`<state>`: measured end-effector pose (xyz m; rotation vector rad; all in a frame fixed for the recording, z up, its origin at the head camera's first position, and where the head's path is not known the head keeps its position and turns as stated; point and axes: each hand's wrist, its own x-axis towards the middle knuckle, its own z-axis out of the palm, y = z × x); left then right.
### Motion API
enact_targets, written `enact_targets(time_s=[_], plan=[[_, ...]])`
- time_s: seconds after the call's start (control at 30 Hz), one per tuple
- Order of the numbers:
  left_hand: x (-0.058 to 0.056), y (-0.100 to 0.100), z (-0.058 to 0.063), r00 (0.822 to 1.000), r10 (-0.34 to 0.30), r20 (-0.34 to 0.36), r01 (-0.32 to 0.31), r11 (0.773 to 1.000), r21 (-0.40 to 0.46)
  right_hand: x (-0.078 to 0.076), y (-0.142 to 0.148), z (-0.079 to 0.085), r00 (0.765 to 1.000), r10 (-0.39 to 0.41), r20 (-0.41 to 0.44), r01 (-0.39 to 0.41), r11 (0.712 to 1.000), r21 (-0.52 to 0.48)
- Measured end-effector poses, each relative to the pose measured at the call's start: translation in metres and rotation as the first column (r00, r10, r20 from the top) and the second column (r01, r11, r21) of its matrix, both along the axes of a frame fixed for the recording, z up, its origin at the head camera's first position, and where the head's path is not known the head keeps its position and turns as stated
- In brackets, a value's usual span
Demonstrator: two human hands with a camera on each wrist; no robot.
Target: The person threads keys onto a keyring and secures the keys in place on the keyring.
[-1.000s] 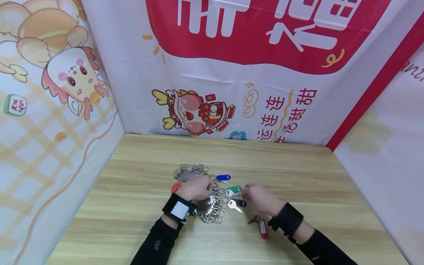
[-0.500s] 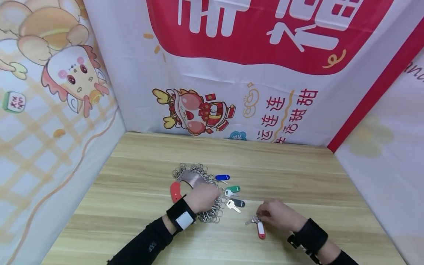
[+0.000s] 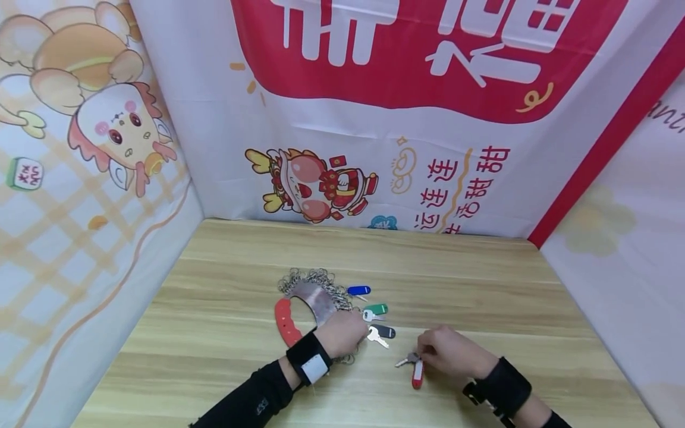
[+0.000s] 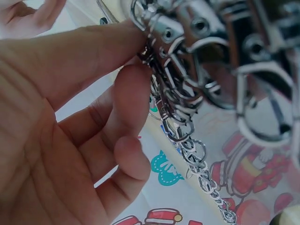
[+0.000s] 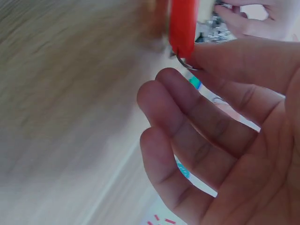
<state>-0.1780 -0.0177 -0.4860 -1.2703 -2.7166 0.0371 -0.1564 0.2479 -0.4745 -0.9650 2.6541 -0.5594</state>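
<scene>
A crescent-shaped metal key holder (image 3: 317,299) with a red handle (image 3: 285,321) lies on the table, its outer edge crowded with metal clips and rings. The left hand (image 3: 344,334) is over its right side. Up close in the left wrist view, the thumb and forefinger pinch one of the small metal clips (image 4: 146,52) at the edge. The right hand (image 3: 456,353) pinches the split ring (image 5: 185,63) of a red key tag (image 3: 417,377). A silver key (image 3: 407,359) hangs on that ring, beside the tag. Both seem low over the table; contact cannot be judged.
Between the hands lie three tagged keys: a blue tag (image 3: 359,290), a green tag (image 3: 376,308) and a dark grey tag (image 3: 383,331). The wood-grain table (image 3: 214,333) ends at a printed cloth backdrop (image 3: 225,178) behind and at the sides.
The right hand moved from beside the green and grey tags, down and right, to the red-tagged key and took its ring. The left hand shifted right and down along the holder's edge.
</scene>
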Motion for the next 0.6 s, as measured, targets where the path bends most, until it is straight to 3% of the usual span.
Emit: enact_targets(time_s=[0.17,0.2,0.33,0.4,0.47,0.6], plan=[[0.001,0.002,0.001,1.0,0.005,-0.012,-0.005,1.0,-0.028,0.005,-0.003,0.014,0.999,-0.005,0.041,0.007,0.998,-0.057],[0.005,0.003,0.009,1.0,0.023,0.002,-0.023,0.999,-0.049,0.006,-0.004,0.017,0.999,-0.003,0.043,0.006,0.998,-0.068],[0.005,0.005,0.008,0.996,0.066,0.054,-0.062,0.995,-0.077,0.009,-0.008,0.032,1.0,0.002,0.018,0.001,0.991,-0.134],[0.004,0.005,0.009,0.99,0.08,0.113,-0.072,0.995,-0.073,0.008,-0.01,0.038,1.0,0.003,-0.018,-0.006,0.984,-0.179],[0.002,0.004,0.009,0.972,0.1,0.214,-0.093,0.995,-0.042,0.006,-0.014,0.043,1.0,-0.013,-0.015,0.009,0.972,-0.233],[-0.006,-0.001,0.013,0.903,0.12,0.412,-0.159,0.985,0.061,-0.003,-0.025,0.052,0.991,-0.101,0.085,0.124,0.934,-0.335]])
